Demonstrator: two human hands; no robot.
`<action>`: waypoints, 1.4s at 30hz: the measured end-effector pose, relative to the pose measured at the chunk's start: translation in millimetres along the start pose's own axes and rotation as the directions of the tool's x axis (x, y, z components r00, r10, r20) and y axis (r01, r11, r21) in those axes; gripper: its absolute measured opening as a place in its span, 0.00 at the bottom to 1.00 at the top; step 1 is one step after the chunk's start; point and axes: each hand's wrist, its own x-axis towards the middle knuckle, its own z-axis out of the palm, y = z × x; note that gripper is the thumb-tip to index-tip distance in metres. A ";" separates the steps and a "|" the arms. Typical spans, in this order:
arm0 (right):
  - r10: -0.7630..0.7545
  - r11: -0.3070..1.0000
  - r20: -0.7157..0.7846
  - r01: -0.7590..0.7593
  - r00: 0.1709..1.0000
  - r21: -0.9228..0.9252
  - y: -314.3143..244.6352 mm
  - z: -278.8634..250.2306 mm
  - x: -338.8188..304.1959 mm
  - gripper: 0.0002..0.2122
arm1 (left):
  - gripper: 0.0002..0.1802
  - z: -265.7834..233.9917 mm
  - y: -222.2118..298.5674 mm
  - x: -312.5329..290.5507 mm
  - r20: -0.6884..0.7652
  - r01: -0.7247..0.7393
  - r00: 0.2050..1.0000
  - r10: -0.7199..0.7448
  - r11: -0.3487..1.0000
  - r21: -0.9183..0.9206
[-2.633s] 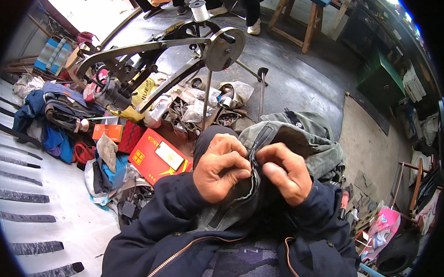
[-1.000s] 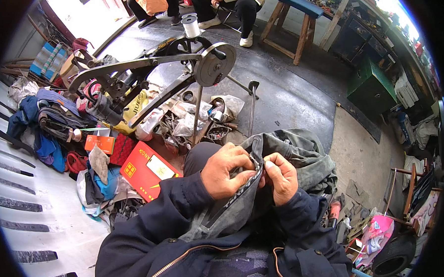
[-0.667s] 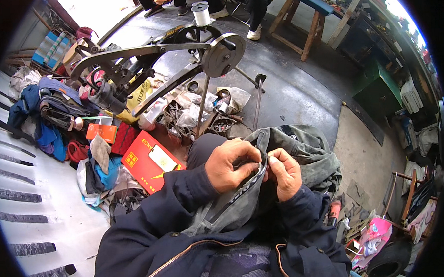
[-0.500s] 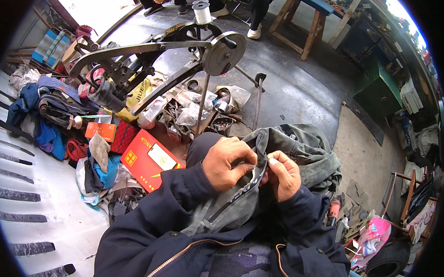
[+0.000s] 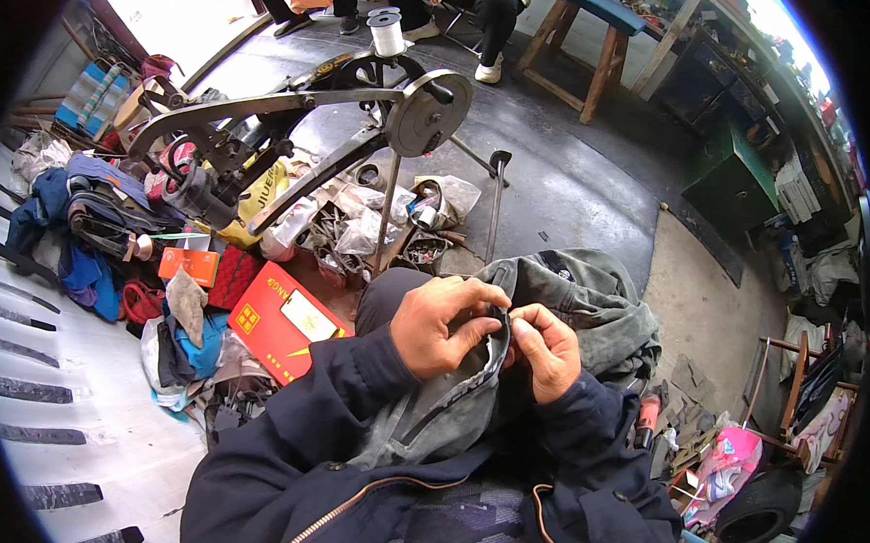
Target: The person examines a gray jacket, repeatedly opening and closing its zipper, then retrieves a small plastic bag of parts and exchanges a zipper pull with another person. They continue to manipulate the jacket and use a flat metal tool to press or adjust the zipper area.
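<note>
A grey-green garment (image 5: 596, 298) with a washed look lies bunched across my lap and knee. My left hand (image 5: 447, 324) pinches its upper edge between thumb and fingers. Close beside it on the right, my right hand (image 5: 547, 352) pinches the same edge, thumb against forefinger. The fingertips of both hands nearly meet there. Whether anything small sits between them is hidden. Below my left hand, a dark-edged slit (image 5: 436, 407) runs slantwise down the cloth.
A hand-cranked sewing machine (image 5: 302, 112) with a white thread spool (image 5: 386, 33) stands ahead to the left. Around its legs are bags of scraps. A red box (image 5: 287, 322) lies left of my knee. A blue-topped stool (image 5: 594, 17) and seated people are farther off.
My hands have come closer together at the garment's edge, and the cloth between them is more covered. The whole view has shifted slightly.
</note>
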 end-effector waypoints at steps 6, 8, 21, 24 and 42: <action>-0.077 0.983 0.008 0.078 0.997 -0.169 -7.5 5.4 -3.2 0.06 | 0.12 -1.3 3.7 -3.6 -0.065 -0.104 0.992 0.111 0.989 0.102; -0.098 0.961 -0.008 0.093 0.995 -0.262 -11.2 7.9 -4.5 0.05 | 0.12 -1.8 3.1 -3.3 -0.033 -0.131 0.990 0.138 0.979 0.153; -0.271 0.646 0.168 0.308 0.948 -0.699 -24.3 9.7 3.1 0.05 | 0.11 2.3 -7.0 -7.4 0.125 -0.213 0.974 0.188 0.949 0.231; -0.248 0.634 0.181 0.300 0.952 -0.713 -23.6 6.3 4.0 0.05 | 0.12 1.8 -10.4 -7.7 0.184 -0.205 0.968 0.168 0.957 0.206; -0.152 0.586 0.216 0.263 0.965 -0.766 -22.2 1.0 5.7 0.04 | 0.13 5.6 -21.0 -9.7 0.297 -0.222 0.944 0.146 0.945 0.241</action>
